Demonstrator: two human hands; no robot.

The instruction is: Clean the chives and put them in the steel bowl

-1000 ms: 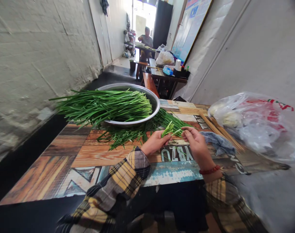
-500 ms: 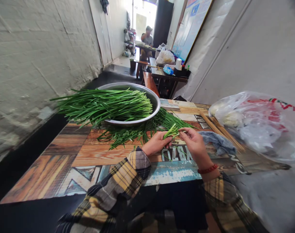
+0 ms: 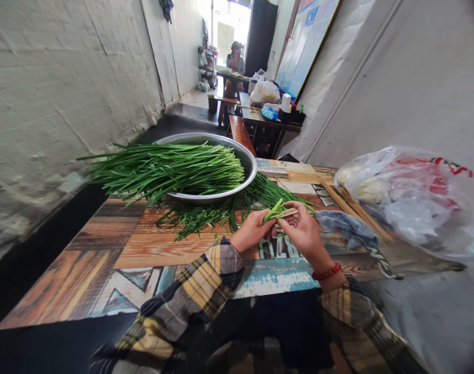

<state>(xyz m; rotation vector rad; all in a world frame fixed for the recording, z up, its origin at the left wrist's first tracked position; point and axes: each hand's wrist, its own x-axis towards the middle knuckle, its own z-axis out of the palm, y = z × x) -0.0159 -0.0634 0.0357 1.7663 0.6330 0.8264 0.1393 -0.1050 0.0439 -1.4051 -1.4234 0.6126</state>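
Note:
My left hand (image 3: 253,228) is closed around a small bunch of garlic chives (image 3: 274,209), whose pale stem ends point up and to the right. My right hand (image 3: 303,228) pinches at those stem ends, its fingertips touching them close to the left hand. Just beyond the hands, loose garlic chives (image 3: 278,190) lie on the table, and more loose blades (image 3: 198,217) lie to the left. A steel basin (image 3: 249,165) stands behind them, heaped with long garlic chives (image 3: 174,169) whose leaf tips hang over its left rim.
On the patterned wooden table (image 3: 162,250), a grey-blue cloth (image 3: 349,227) and wooden sticks (image 3: 348,208) lie to the right. Beyond them sits a plastic bag (image 3: 408,192) with pale contents. White walls flank the table. A person (image 3: 235,59) sits at a far table.
My right hand has moved left and inward, from just right of the stem ends to close against the bunch. My left hand stays nearly in place.

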